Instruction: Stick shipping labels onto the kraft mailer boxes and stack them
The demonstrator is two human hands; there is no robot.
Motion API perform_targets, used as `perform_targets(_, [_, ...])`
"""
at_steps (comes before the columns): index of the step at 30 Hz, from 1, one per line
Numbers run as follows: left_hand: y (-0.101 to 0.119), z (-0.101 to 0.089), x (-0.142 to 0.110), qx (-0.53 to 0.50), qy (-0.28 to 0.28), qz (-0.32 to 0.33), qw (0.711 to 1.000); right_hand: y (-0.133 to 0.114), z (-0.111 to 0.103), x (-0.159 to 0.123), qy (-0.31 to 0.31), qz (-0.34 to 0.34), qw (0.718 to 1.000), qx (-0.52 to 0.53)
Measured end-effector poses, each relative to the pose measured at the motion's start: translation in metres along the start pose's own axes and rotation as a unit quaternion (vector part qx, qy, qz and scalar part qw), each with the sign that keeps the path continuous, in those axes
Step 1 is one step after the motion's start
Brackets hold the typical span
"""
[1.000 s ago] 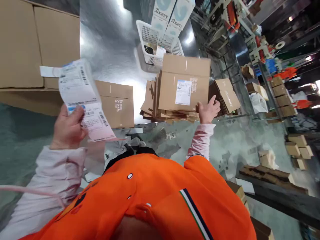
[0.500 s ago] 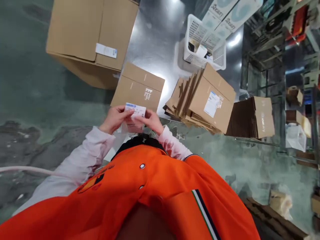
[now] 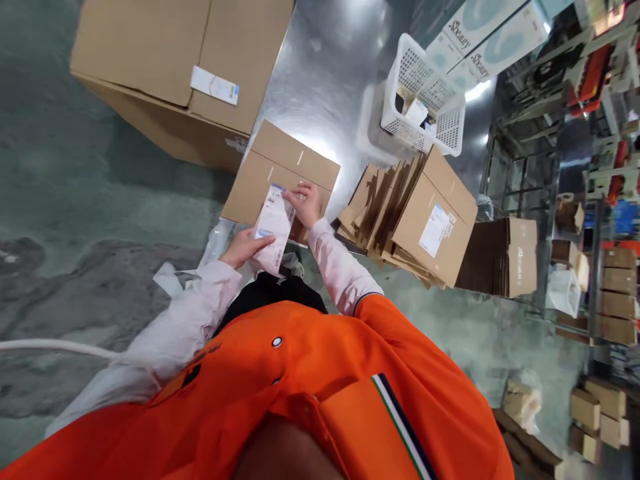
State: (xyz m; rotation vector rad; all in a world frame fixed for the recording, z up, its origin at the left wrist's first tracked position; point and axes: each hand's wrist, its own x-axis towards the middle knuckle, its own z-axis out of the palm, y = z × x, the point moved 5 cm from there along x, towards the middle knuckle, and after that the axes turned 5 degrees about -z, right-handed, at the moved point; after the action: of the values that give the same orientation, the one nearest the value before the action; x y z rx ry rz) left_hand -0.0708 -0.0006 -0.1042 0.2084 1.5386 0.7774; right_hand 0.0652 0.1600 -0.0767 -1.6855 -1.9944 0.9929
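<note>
A white printed shipping label (image 3: 273,223) with barcodes hangs between my two hands. My left hand (image 3: 243,248) grips its lower part, and my right hand (image 3: 305,204) pinches its upper end. Beneath the label lies a flat brown cardboard box (image 3: 283,170), with the label's upper end over it. I cannot tell whether the label touches the cardboard. To the right of my right hand, a stack of flattened cardboard boxes (image 3: 415,223) rests, with a labelled box on top. My pink-white sleeves and orange shirt fill the lower view.
A large sealed carton (image 3: 170,73) stands at upper left on the green floor. A white plastic basket (image 3: 425,107) sits on a steel surface (image 3: 320,80). Another stack of flattened boxes (image 3: 497,257) lies to the right. Metal shelving and machinery line the far right.
The long sheet in my left hand became a smaller label held by both hands, and it now hangs over the flat box. My right hand left the stack. The view has turned.
</note>
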Motion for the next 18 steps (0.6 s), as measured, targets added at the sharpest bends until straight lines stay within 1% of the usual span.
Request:
perform_targets(1, [-0.01,-0.006,0.001,0.004,-0.004,-0.024,1.0,0.004,0.003,0.012,0.009,0.02,0.999,-0.028])
perform_targets(3, [-0.035,-0.017,-0.004,0.009,-0.008,-0.067,0.998,0.012,0.009,0.031,0.009,0.044,0.996,-0.072])
perform_targets(5, [-0.061,-0.028,-0.018,0.022,-0.001,-0.097,0.995,0.016,0.014,0.039,0.006,0.045,0.992,-0.116])
perform_targets(6, [-0.073,-0.034,-0.028,0.037,0.011,-0.104,0.994,0.016,0.017,0.041,-0.003,0.031,0.989,-0.141])
perform_targets(7, [-0.082,-0.04,-0.038,0.052,0.023,-0.107,0.993,0.013,0.022,0.041,-0.028,-0.005,0.986,-0.166])
perform_targets(8, [-0.09,-0.045,-0.048,0.065,0.032,-0.109,0.991,0.008,0.03,0.039,-0.069,-0.063,0.978,-0.186])
perform_targets(9, [-0.094,-0.05,-0.057,0.072,0.034,-0.11,0.991,0.0,0.039,0.036,-0.123,-0.136,0.963,-0.197])
perform_targets(10, [-0.094,-0.055,-0.063,0.073,0.031,-0.113,0.99,-0.008,0.048,0.031,-0.176,-0.206,0.941,-0.202])
perform_targets(11, [-0.09,-0.059,-0.068,0.07,0.025,-0.114,0.991,-0.014,0.054,0.027,-0.211,-0.248,0.923,-0.205])
perform_targets(12, [-0.081,-0.064,-0.069,0.064,0.026,-0.11,0.991,-0.017,0.057,0.024,-0.219,-0.253,0.918,-0.212])
perform_targets(13, [-0.068,-0.069,-0.066,0.058,0.038,-0.101,0.993,-0.018,0.057,0.022,-0.203,-0.224,0.927,-0.222])
perform_targets(14, [-0.051,-0.074,-0.061,0.05,0.06,-0.081,0.994,-0.017,0.055,0.018,-0.179,-0.184,0.938,-0.233])
perform_targets(15, [-0.03,-0.079,-0.053,0.041,0.088,-0.054,0.994,-0.015,0.053,0.011,-0.164,-0.16,0.944,-0.239])
perform_targets(16, [-0.008,-0.082,-0.042,0.032,0.117,-0.019,0.992,-0.015,0.054,-0.001,-0.17,-0.17,0.942,-0.235])
perform_targets(17, [0.014,-0.082,-0.03,0.032,0.14,0.015,0.99,-0.016,0.056,-0.017,-0.203,-0.216,0.929,-0.22])
perform_targets(18, [0.036,-0.08,-0.016,0.047,0.159,0.049,0.985,-0.015,0.058,-0.036,-0.249,-0.278,0.907,-0.195])
